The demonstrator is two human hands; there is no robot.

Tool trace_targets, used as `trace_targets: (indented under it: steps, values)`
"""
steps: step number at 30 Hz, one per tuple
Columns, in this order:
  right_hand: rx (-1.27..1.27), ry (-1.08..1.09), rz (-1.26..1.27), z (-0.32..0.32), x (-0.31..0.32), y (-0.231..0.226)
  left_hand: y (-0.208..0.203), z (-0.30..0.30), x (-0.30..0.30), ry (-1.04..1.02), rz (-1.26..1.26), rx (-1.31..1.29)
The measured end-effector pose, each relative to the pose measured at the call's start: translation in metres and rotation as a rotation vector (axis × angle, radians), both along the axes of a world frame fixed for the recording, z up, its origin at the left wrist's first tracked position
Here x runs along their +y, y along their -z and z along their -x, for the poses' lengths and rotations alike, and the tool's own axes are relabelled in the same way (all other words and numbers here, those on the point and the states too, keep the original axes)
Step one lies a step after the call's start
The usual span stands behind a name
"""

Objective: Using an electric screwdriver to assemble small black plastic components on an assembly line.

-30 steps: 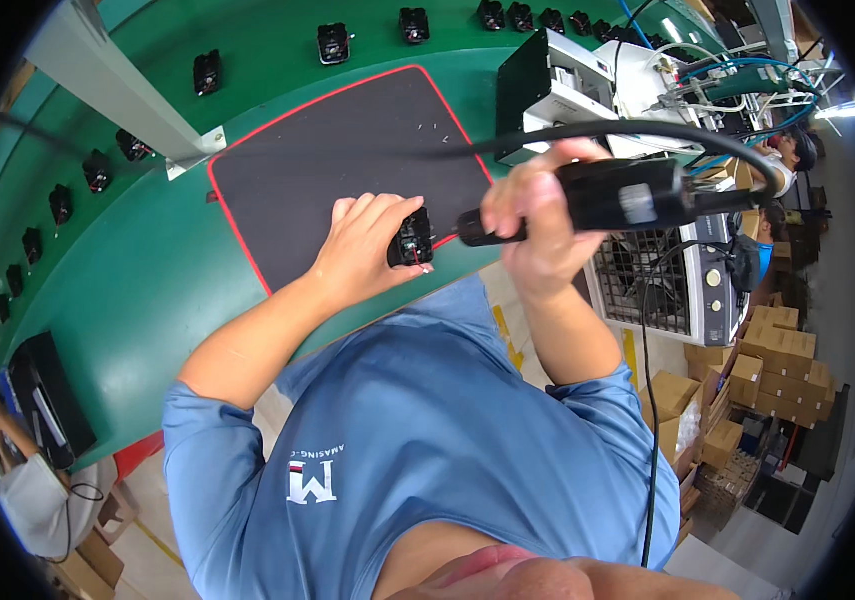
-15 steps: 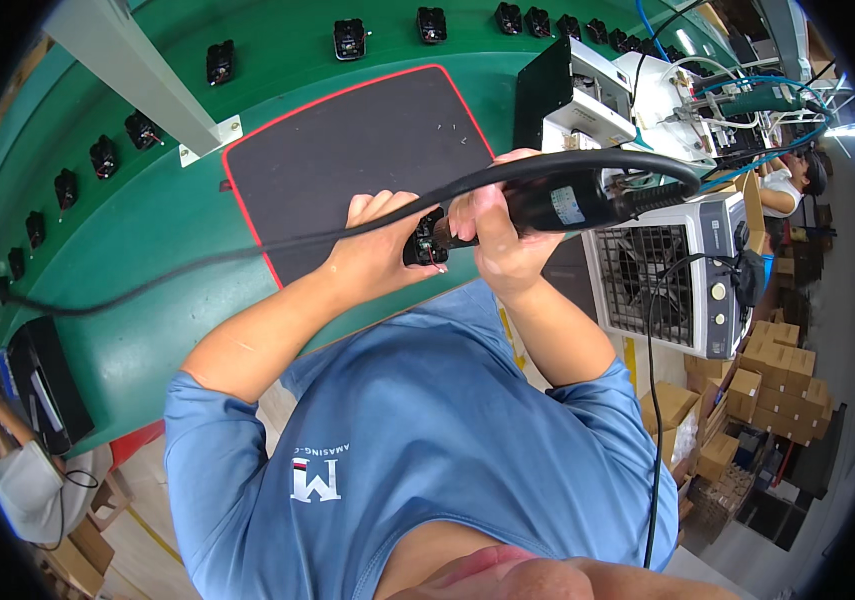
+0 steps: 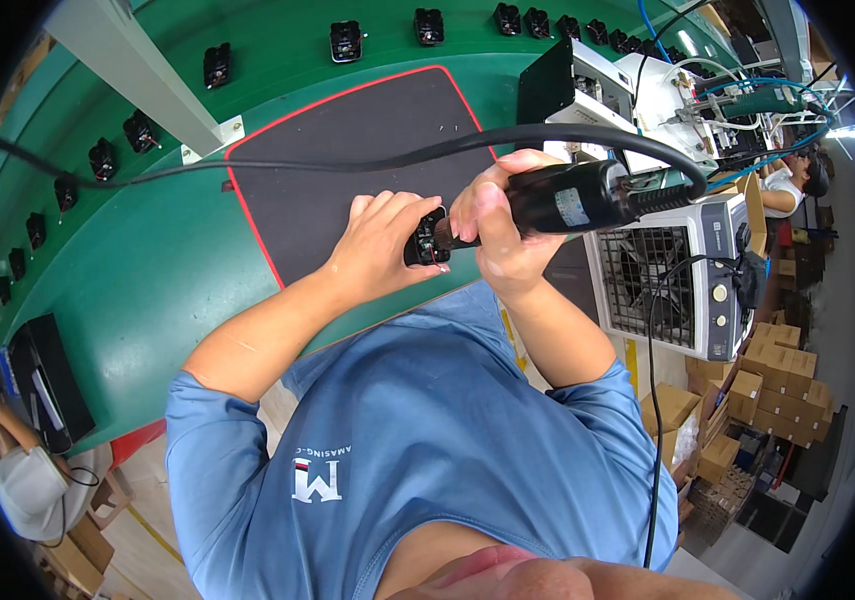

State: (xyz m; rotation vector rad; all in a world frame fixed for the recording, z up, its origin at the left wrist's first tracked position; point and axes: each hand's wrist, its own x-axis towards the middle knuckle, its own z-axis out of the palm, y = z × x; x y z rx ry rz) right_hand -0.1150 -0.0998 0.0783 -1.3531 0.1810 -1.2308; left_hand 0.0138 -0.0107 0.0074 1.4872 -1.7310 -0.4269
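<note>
Your left hand point(image 3: 379, 245) is cupping a small black part point(image 3: 425, 238), fingers curled around it and pinching it from the far side, holding it just above the near edge of the green counter point(image 3: 147, 270). Your right hand point(image 3: 500, 225) is wrapping tight around the black powered screwdriver point(image 3: 565, 198), fingers pressed together on its barrel, thumb toward the tip. The tool is lying nearly level, its tip touching the face of the part, so the two hands are meeting almost knuckle to knuckle. A thick black cable point(image 3: 347, 160) is running from the tool's rear end, looping over your right hand and trailing off across the counter toward its left edge. Under and beyond your left hand, a dark mat with a red border point(image 3: 347, 150) is lying flat on the counter, its near corner just below the part. More small black parts point(image 3: 345, 40) are sitting in a curved row along the counter's far edge. A white box with a fan grille point(image 3: 662, 275) is standing just beside your right forearm, off the counter's right end. Stacked cardboard boxes point(image 3: 767, 390) are sitting on the floor well beyond it. Another person in a white cap point(image 3: 27, 490) is sitting past the counter's left end.
</note>
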Motion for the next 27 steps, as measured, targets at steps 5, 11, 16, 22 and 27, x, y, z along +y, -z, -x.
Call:
trace_targets:
  steps: [5,11,16,22,27]
  values:
    - [0.002,0.007,-0.013,0.0,0.0,0.01,0.003,-0.001,-0.003,0.02,0.003,0.011]
    - [0.05,-0.047,-0.062,-0.002,0.006,0.013,0.004,-0.007,0.0,-0.007,-0.015,-0.033]
    - [0.068,-0.041,-0.036,-0.005,-0.001,0.017,-0.002,-0.005,-0.005,0.081,0.043,0.006]
    - [-0.128,-0.073,0.064,0.009,-0.025,-0.064,-0.019,-0.006,0.016,0.001,-0.054,-0.191]
    - [-0.043,-0.071,-0.038,0.054,-0.028,-0.08,-0.071,-0.078,0.087,-0.216,-0.343,-0.403]
